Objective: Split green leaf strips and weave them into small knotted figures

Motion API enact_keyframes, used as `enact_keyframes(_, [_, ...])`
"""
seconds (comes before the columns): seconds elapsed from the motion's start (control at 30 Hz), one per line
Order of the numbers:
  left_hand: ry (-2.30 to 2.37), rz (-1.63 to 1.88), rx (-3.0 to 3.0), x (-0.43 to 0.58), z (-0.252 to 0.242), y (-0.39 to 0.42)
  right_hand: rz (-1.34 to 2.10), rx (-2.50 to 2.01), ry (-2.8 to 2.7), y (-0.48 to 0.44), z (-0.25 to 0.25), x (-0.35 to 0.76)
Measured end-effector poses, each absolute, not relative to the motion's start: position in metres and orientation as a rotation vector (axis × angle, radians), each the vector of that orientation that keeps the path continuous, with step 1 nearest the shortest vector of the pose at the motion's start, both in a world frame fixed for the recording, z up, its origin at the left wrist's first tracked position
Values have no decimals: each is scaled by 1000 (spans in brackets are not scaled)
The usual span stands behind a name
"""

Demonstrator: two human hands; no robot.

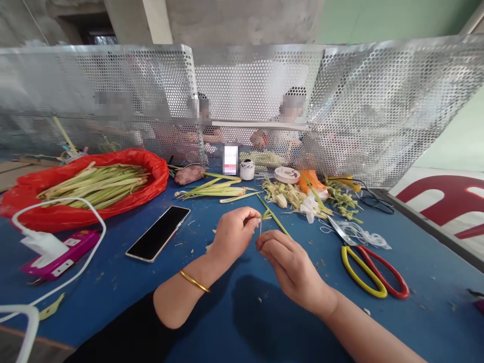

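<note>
My left hand point(235, 233), with a gold bangle on the wrist, is closed in a pinch at the middle of the table. Small green plant strips point(266, 215) poke out past its fingertips. A short white thread point(260, 227) stretches from there to my right hand point(289, 264), whose thumb and fingers are pinched on it. Just behind my hands a long green stalk point(278, 221) slants across; whether it is held or lies on the table is unclear. Pale green stalks point(217, 190) lie in a loose bunch farther back. My palms and the inner fingers are hidden.
A red plastic bag point(157, 174) of stalks, a purple power strip point(81, 247) with a white cable, and a phone point(159, 233) are left. Scissors point(372, 269), tangled white string point(368, 236), husk scraps point(282, 195) and a tape roll point(286, 174) are right. Perforated metal screen point(257, 75) behind; people beyond.
</note>
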State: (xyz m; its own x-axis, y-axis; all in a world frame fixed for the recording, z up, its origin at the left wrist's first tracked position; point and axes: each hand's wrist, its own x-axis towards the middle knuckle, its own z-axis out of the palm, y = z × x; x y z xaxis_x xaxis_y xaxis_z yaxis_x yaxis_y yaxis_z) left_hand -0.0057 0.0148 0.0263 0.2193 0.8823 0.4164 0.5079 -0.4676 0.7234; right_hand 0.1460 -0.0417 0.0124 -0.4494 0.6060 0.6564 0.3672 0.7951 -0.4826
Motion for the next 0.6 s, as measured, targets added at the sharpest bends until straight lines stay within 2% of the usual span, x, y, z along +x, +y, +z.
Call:
enact_keyframes(0.2, [1317,1101,2244,-5,24,14,317,-696,-2099,-45,16,144])
enact_keyframes(0.3, [1297,876,2390,-6,25,13,466,-730,-1984,-44,21,147])
enact_keyframes(0.4, [1047,587,2495,-7,30,10,545,-847,-1785,-36,26,158])
enact_keyframes(0.5, [792,452,2314,-8,37,6,550,-987,-1593,-23,25,171])
enact_keyframes(0.6, [744,547,2003,-7,43,3,596,-1122,-1500,-10,13,179])
